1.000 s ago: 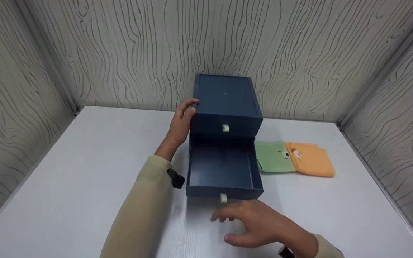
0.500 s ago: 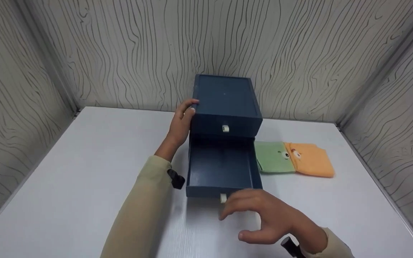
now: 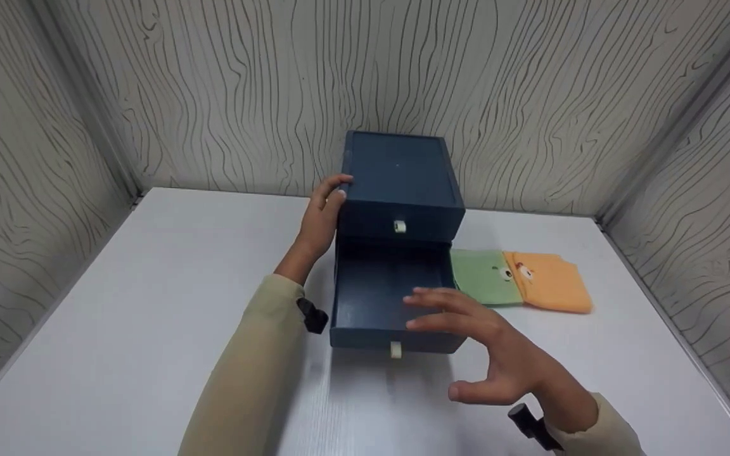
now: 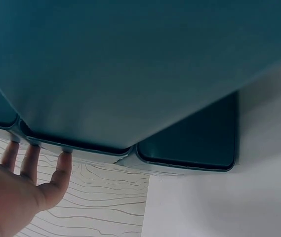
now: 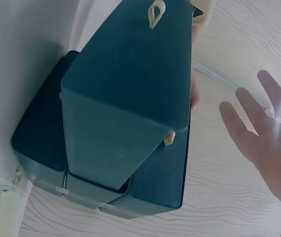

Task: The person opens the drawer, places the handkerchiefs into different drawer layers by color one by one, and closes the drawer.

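A dark blue drawer unit (image 3: pixel 403 168) stands against the back wall. Its middle drawer (image 3: pixel 371 294) is pulled far out, with bare floor showing inside; a pale loop tab (image 3: pixel 396 349) sits on its front. My left hand (image 3: pixel 318 223) rests on the unit's left side, fingertips at the top edge; in the left wrist view its fingertips touch the casing. Over the pulled-out drawer's front right corner my right hand (image 3: pixel 498 345) hovers, fingers spread and thumb apart, holding nothing. The right wrist view shows this right hand (image 5: pixel 273 143) apart from the unit.
Right of the unit lie a folded green cloth (image 3: pixel 482 278) and a folded orange cloth (image 3: pixel 555 284), both with cartoon faces, side by side on the white table (image 3: pixel 149 304). Wood-patterned panels (image 3: pixel 244 95) enclose the table at the back and sides.
My right hand has risen from below the drawer's front tab and moved right, its fingers spreading. My left hand and the drawer have stayed in place.
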{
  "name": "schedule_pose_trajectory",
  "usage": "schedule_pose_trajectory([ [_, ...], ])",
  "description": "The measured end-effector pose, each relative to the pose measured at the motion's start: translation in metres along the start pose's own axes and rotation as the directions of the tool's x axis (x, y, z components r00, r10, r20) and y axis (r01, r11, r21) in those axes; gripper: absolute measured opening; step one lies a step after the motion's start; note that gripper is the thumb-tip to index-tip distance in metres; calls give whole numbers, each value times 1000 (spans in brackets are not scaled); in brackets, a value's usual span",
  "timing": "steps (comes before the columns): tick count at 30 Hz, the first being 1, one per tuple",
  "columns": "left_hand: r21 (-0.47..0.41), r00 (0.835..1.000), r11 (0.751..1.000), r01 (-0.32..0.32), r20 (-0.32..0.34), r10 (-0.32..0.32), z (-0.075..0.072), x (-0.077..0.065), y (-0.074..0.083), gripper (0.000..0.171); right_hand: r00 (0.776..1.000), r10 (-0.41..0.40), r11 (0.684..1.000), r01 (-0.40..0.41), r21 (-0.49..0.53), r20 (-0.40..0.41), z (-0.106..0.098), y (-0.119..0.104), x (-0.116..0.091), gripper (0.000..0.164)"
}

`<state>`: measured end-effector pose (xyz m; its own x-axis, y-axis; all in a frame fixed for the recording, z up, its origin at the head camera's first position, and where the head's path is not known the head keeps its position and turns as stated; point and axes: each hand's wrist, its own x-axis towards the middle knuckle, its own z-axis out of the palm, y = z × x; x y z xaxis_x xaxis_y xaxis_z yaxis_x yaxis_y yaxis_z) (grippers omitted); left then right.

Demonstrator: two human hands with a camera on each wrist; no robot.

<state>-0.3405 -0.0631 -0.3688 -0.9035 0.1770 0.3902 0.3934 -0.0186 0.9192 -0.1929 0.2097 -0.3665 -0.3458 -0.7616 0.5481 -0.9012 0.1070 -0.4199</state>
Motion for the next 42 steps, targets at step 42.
schedule_pose_trajectory([
  [42, 3, 998, 999, -50, -46, 50, -1, 13, -34, 36, 895, 422, 879, -443, -177, -146, -38, 78, -55, 58],
])
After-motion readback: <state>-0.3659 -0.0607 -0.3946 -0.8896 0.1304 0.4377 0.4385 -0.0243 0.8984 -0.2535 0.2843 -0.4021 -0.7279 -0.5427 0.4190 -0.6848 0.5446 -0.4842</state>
